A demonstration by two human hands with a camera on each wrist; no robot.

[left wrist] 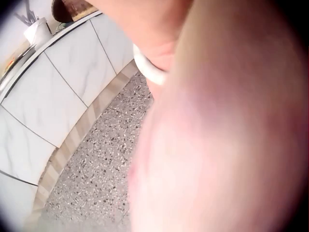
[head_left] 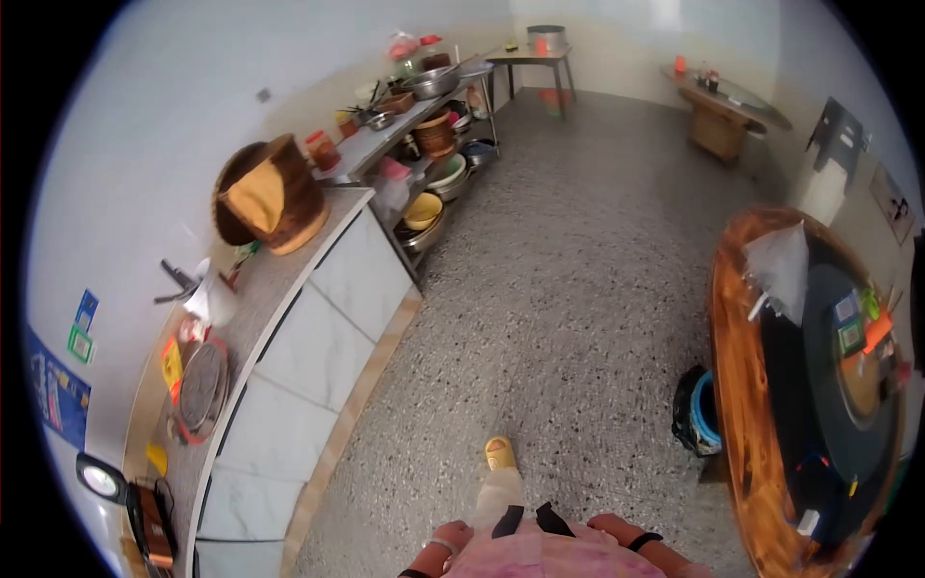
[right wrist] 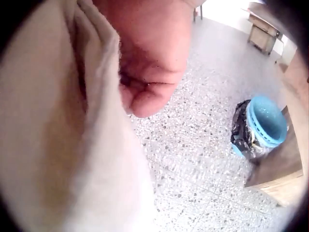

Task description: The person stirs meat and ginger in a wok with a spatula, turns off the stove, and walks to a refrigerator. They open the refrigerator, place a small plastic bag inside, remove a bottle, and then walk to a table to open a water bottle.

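My left hand (head_left: 450,533) is low in front of my body, beside a pink and cream garment (head_left: 544,557). A white bracelet (left wrist: 148,66) circles that wrist; in the left wrist view the blurred cloth covers the fingers. On the other side of the garment is my right hand (head_left: 617,527), with a black band (head_left: 644,541) on the wrist. The right wrist view shows its fingers (right wrist: 157,96) curled against a fold of the cloth (right wrist: 104,48). Two black straps (head_left: 508,521) stick up at the garment's front. My foot in a yellow slipper (head_left: 499,451) is ahead on the floor.
A tiled counter (head_left: 308,337) runs along the left, bearing a wooden barrel (head_left: 299,207) and a white tub (head_left: 212,299). Beyond stands a metal shelf (head_left: 361,149) with bowls. To the right are a wooden tea table (head_left: 742,433) and a blue bin (head_left: 706,409). Speckled floor (head_left: 540,318) lies between.
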